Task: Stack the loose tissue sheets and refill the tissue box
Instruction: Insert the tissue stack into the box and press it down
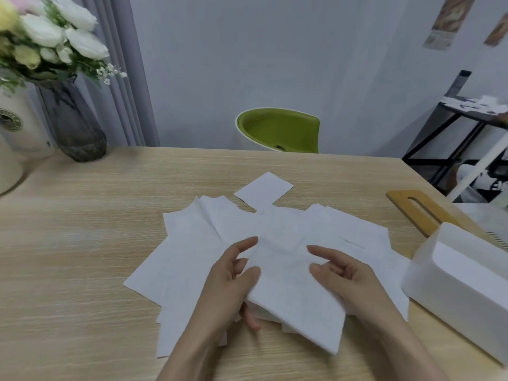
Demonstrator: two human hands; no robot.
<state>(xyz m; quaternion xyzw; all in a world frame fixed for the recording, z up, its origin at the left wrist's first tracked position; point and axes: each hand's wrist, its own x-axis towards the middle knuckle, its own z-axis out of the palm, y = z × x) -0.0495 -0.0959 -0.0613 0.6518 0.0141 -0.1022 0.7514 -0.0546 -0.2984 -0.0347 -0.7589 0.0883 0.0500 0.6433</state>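
Several loose white tissue sheets point(214, 229) lie spread over the middle of the wooden table point(68, 257). Between my hands is a small stack of tissue sheets point(291, 292), lifted a little at its near edge. My left hand point(231, 281) grips the stack's left edge, thumb on top and fingers underneath. My right hand point(349, 279) holds the right edge, with fingers curled over it. One sheet point(264, 191) lies apart, farther back. The open white tissue box point(461, 284) stands at the right, its inside not visible. Its wooden lid point(417, 213) with a slot lies behind it.
A dark glass vase point(72, 125) with white flowers and a white jug point(19, 127) stand at the table's back left. A green chair point(277, 130) sits behind the far edge. A black metal shelf point(450, 138) stands beyond the table's right side.
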